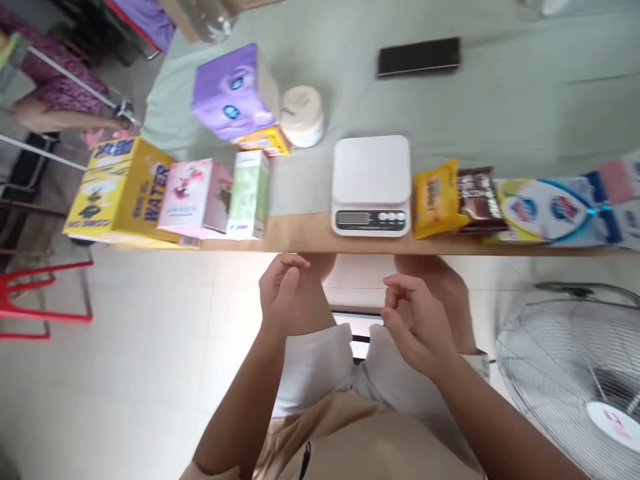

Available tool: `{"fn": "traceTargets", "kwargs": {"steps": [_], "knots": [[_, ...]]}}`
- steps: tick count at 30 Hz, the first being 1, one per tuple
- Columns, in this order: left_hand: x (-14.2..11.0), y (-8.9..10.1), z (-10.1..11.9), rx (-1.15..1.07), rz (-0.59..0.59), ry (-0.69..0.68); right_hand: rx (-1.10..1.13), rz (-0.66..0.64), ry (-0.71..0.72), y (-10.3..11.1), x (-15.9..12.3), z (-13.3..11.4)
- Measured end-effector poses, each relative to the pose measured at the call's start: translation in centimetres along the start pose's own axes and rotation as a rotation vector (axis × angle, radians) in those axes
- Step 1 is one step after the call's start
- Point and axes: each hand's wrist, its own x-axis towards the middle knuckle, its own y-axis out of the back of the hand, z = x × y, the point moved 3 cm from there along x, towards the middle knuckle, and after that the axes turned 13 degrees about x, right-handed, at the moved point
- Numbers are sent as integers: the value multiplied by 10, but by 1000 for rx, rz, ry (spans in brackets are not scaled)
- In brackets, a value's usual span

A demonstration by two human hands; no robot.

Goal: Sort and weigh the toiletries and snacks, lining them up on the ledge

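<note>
apparently a pause between steps: left hand and right hand well apart, on the near side of the worktop, fingers loosely curled, pinching nothing. just beyond, at the worktop's front edge, a white kitchen scale, with a green-and-white box further left and a yellow packet just beside on the right. for any next move, probably needed: hands up over the edge, then fingers spread wider for a box or a light pinch for a packet.
</note>
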Motion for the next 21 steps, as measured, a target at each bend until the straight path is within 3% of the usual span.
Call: {"fn": "traceTargets", "kwargs": {"steps": [3,5,9,12,16,21], "knots": [[6,34,-13,34,190,14,-32,-111,0,-53,25,-1],[9,47,-21,58,274,2,-90,-178,41,-88,43,-1],[12,50,-38,1,273,7,-279,-292,220,-157,86,5],[11,45,-48,-99,236,42,-421,-344,260,-196,112,15],[8,45,-58,-166,331,112,-513,-383,207,-217,125,28],[6,47,-60,-158,275,144,-530,-338,209,-202,115,33]]}}
